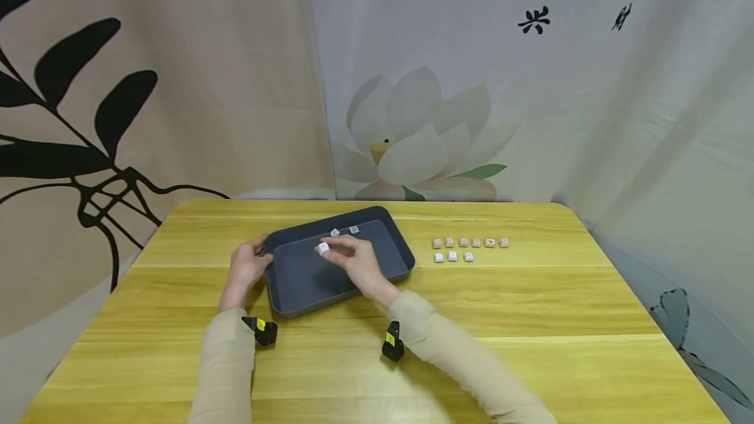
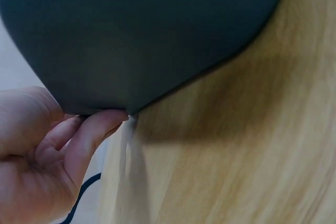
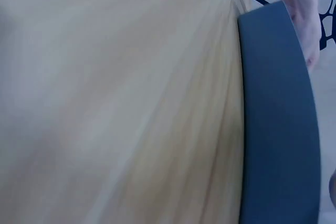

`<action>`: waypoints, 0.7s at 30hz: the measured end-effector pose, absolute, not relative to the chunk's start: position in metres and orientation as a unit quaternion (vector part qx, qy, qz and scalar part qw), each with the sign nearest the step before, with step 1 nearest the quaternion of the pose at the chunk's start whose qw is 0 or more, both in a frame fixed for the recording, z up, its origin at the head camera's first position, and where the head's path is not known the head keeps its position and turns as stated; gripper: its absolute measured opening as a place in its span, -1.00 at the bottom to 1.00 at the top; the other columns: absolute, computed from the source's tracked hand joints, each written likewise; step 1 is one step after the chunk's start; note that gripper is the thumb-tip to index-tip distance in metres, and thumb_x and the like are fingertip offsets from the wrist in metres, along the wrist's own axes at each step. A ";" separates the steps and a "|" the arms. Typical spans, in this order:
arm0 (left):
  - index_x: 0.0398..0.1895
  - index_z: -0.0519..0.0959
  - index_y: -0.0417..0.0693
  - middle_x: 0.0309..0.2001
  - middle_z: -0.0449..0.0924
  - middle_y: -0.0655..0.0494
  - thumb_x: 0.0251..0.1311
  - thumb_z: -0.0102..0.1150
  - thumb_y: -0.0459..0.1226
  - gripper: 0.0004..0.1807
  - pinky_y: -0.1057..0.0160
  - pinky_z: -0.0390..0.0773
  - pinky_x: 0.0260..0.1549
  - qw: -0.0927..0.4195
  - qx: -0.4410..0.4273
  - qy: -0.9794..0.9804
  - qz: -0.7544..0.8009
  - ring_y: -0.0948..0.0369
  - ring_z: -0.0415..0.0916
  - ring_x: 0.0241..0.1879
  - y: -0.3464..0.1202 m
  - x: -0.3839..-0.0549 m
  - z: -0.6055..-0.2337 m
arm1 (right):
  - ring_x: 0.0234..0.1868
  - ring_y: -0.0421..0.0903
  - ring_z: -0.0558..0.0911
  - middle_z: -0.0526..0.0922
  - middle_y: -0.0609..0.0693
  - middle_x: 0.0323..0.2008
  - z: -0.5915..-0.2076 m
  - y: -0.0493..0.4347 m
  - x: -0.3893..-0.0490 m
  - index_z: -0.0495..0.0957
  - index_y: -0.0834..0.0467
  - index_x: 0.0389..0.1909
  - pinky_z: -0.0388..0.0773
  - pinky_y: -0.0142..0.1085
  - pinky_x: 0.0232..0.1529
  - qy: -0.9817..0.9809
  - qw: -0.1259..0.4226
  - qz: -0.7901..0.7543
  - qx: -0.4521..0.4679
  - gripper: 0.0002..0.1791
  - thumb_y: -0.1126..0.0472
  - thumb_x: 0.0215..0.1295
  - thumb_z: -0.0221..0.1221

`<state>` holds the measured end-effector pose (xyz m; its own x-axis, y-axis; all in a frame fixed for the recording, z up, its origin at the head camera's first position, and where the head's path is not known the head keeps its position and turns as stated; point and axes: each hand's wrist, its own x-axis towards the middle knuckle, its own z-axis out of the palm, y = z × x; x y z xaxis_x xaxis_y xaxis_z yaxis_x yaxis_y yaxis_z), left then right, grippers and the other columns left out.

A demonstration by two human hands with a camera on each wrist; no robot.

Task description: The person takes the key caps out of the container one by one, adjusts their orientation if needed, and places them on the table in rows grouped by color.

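A dark grey rectangular tray (image 1: pixel 294 283) lies at a slant on the wooden table. My left hand (image 1: pixel 247 265) pinches its left edge; in the left wrist view the thumb (image 2: pixel 94 129) presses against the tray wall (image 2: pixel 157 35). Above the tray's interior, my right hand (image 1: pixel 360 267) holds a small white block (image 1: pixel 323 248) between thumb and fingertips. Two more small blocks, one white (image 1: pixel 334 232) and one greyish (image 1: pixel 354 229), are inside the tray along its far wall. In the right wrist view the tray's side (image 3: pixel 281 119) shows, while the right hand is mostly out of frame.
Right of the tray, several small beige-topped blocks (image 1: pixel 463 242) form a back row, with three white blocks (image 1: pixel 452 256) in a row before them. The wooden table (image 1: pixel 530 358) ends at a printed curtain (image 1: pixel 259 84) behind.
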<state>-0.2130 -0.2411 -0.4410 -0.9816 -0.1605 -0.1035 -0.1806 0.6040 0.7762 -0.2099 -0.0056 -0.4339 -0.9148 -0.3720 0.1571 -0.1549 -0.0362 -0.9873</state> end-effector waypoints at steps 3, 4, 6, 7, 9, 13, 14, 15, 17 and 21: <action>0.41 0.16 -0.26 0.28 0.27 -0.40 0.26 -0.06 -0.46 -0.39 0.31 0.57 -0.18 0.009 -0.093 0.897 0.432 -0.21 0.28 0.30 -0.241 -0.213 -0.442 | -0.08 -0.14 0.70 0.64 0.16 0.01 -0.432 0.015 -0.211 0.59 0.25 0.06 0.65 -0.36 -0.02 0.701 0.056 -0.685 -0.188 -0.62 0.27 0.20 0.24; 0.41 0.16 -0.27 0.28 0.28 -0.40 0.25 -0.06 -0.46 -0.39 0.31 0.57 -0.16 0.007 -0.092 0.898 0.429 -0.21 0.28 0.30 -0.241 -0.214 -0.442 | -0.08 -0.12 0.71 0.64 0.17 -0.01 -0.432 0.022 -0.212 0.59 0.26 0.05 0.65 -0.35 -0.03 0.707 0.050 -0.681 -0.185 -0.62 0.27 0.19 0.24; 0.41 0.16 -0.27 0.28 0.28 -0.40 0.25 -0.06 -0.46 -0.39 0.28 0.56 -0.16 0.005 -0.091 0.899 0.428 -0.21 0.28 0.30 -0.241 -0.214 -0.443 | -0.07 -0.09 0.71 0.62 0.20 -0.02 -0.431 0.036 -0.213 0.58 0.29 0.05 0.65 -0.33 -0.02 0.711 0.047 -0.680 -0.173 -0.61 0.29 0.18 0.25; 0.40 0.17 -0.27 0.28 0.28 -0.40 0.25 -0.06 -0.46 -0.39 0.28 0.56 -0.14 0.004 -0.091 0.900 0.427 -0.21 0.28 0.30 -0.241 -0.214 -0.443 | -0.07 -0.07 0.71 0.62 0.21 -0.02 -0.430 0.044 -0.214 0.58 0.30 0.04 0.66 -0.32 -0.02 0.712 0.046 -0.680 -0.167 -0.61 0.31 0.17 0.25; 0.40 0.17 -0.27 0.27 0.28 -0.39 0.25 -0.05 -0.46 -0.39 0.29 0.57 -0.16 0.004 -0.091 0.901 0.425 -0.21 0.29 0.29 -0.241 -0.213 -0.443 | -0.06 -0.05 0.70 0.63 0.23 -0.02 -0.429 0.058 -0.216 0.57 0.33 0.05 0.66 -0.32 -0.02 0.719 0.044 -0.677 -0.152 -0.60 0.33 0.17 0.25; 0.41 0.16 -0.25 0.28 0.28 -0.40 0.27 -0.05 -0.45 -0.39 0.35 0.52 -0.30 0.008 -0.091 0.900 0.425 -0.20 0.31 0.28 -0.241 -0.212 -0.442 | -0.04 -0.07 0.70 0.63 0.29 0.01 -0.426 0.090 -0.219 0.54 0.34 0.08 0.65 -0.37 -0.03 0.726 0.041 -0.675 -0.121 -0.59 0.35 0.19 0.22; 0.41 0.16 -0.25 0.28 0.27 -0.40 0.27 -0.05 -0.45 -0.39 0.35 0.51 -0.33 0.008 -0.091 0.900 0.427 -0.20 0.31 0.28 -0.241 -0.212 -0.442 | -0.06 -0.11 0.71 0.63 0.32 0.00 -0.426 0.099 -0.220 0.53 0.36 0.09 0.64 -0.38 -0.03 0.729 0.037 -0.674 -0.114 -0.59 0.36 0.19 0.22; 0.42 0.15 -0.25 0.29 0.27 -0.40 0.27 -0.06 -0.46 -0.39 0.34 0.52 -0.32 0.009 -0.092 0.899 0.428 -0.20 0.31 0.28 -0.241 -0.211 -0.442 | -0.08 -0.16 0.71 0.62 0.33 0.00 -0.425 0.107 -0.221 0.53 0.36 0.09 0.64 -0.40 -0.03 0.730 0.037 -0.674 -0.104 -0.59 0.36 0.19 0.22; 0.42 0.15 -0.25 0.29 0.26 -0.40 0.27 -0.06 -0.46 -0.39 0.33 0.55 -0.26 0.011 -0.093 0.898 0.430 -0.20 0.30 0.29 -0.241 -0.212 -0.442 | -0.13 -0.26 0.71 0.61 0.32 0.03 -0.426 0.124 -0.223 0.52 0.36 0.09 0.63 -0.44 -0.05 0.738 0.027 -0.668 -0.087 -0.58 0.34 0.20 0.22; 0.42 0.14 -0.25 0.30 0.25 -0.39 0.28 -0.07 -0.46 -0.39 0.32 0.56 -0.21 0.013 -0.092 0.897 0.432 -0.20 0.27 0.30 -0.241 -0.212 -0.441 | -0.20 -0.44 0.65 0.59 0.28 0.09 -0.429 0.156 -0.224 0.51 0.33 0.13 0.60 -0.48 -0.06 0.759 0.018 -0.649 -0.047 -0.55 0.28 0.22 0.23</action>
<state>-0.2122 -0.2413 -0.4415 -0.9828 -0.1532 -0.1034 -0.1763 0.6098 0.7727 -0.2239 0.1560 -0.4291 -0.9950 -0.0945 0.0334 -0.0477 0.1533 -0.9870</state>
